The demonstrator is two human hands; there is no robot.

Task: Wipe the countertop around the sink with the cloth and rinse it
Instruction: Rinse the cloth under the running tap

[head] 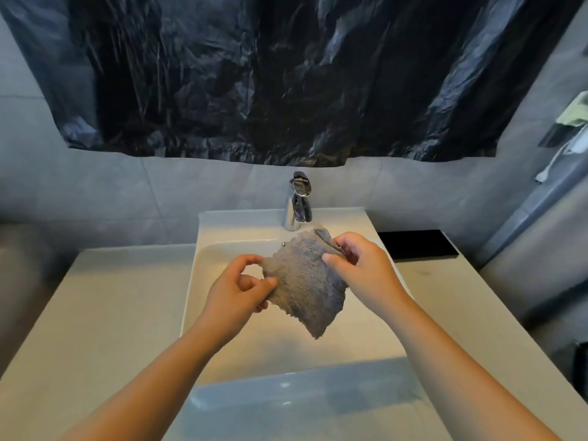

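Both hands were on the fuzzy grey square cloth (308, 281), held up mid-frame over the white rectangular sink (241, 224). The left hand (237, 289) pinched its left edge between thumb and fingertips. The right hand (359, 268) had its fingers curled round the bunched upper right corner, and the rest hung loose. The shiny chrome tap (297, 202) sat just behind. The pale stone table (105, 313) ran off lower left, a flat black tray (416, 248) lay at right, and crinkled black plastic sheeting (286, 74) filled the top.

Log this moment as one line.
cloth: held above sink | left hand: pinches left edge | right hand: grips upper corner | faucet: no stream visible
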